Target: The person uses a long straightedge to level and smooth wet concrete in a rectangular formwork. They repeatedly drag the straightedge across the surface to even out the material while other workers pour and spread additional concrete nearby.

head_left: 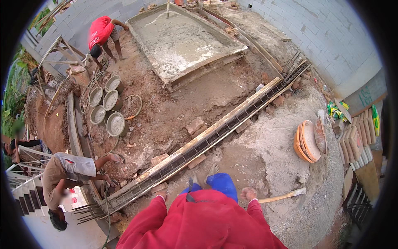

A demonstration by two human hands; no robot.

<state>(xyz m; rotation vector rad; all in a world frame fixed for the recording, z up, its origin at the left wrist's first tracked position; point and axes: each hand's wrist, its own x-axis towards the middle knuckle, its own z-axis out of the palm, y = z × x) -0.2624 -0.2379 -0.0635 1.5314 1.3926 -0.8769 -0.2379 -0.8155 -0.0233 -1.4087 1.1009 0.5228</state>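
1. Wooden-handled tool (pixel 282 196), just by the right hand (pixel 249 194): a careless sidestep could trip over it. Those fingers look curled; whether they grip it, I can't tell.
2. Left hand (pixel 161 194), fingers unreadable from here, near the timber formwork (pixel 232 112): a stumble could scrape it on the rebar cage (pixel 215 135).

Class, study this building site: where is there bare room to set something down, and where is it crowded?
Bare: grey ground between the rebar-filled formwork, orange tubs and wooden-handled tool; brown soil between formwork and mixing trough. Crowded: five buckets with hoses, left; stacked slabs, far right.
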